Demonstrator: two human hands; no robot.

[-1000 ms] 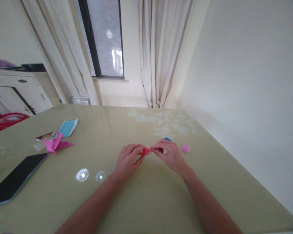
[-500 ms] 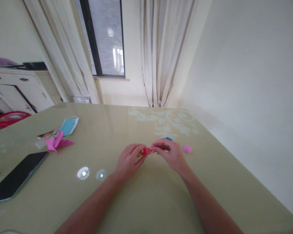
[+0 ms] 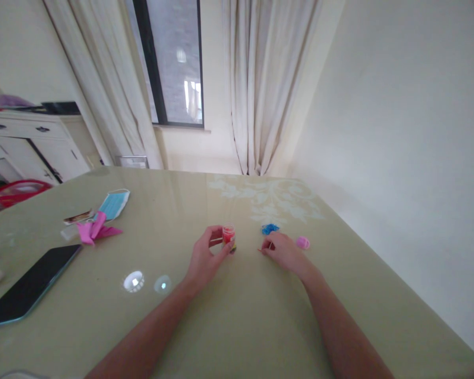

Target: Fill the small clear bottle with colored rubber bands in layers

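Observation:
My left hand (image 3: 208, 256) is closed around a small clear jar (image 3: 228, 233) with red contents, held upright at the middle of the table. Beyond my right hand lies a small blue tangled bundle (image 3: 269, 229). My right hand (image 3: 278, 250) is low over the tabletop, thumb and fingertips pinched on a tiny red strand (image 3: 259, 250); its exact kind is too small to tell. To the right of that hand sits a small round pink object (image 3: 302, 242).
On the left of the glossy table (image 3: 237, 321) lie a dark phone or tablet (image 3: 33, 281), a pink folded paper figure (image 3: 97, 230) and a blue face mask (image 3: 115, 204). A wall (image 3: 411, 158) borders the right side. Curtains (image 3: 256, 89) hang beyond the far edge.
My hands have moved apart. The jar has gone from tilted to upright in my left hand, and my right hand has moved right and down with the red strand, uncovering the blue bundle.

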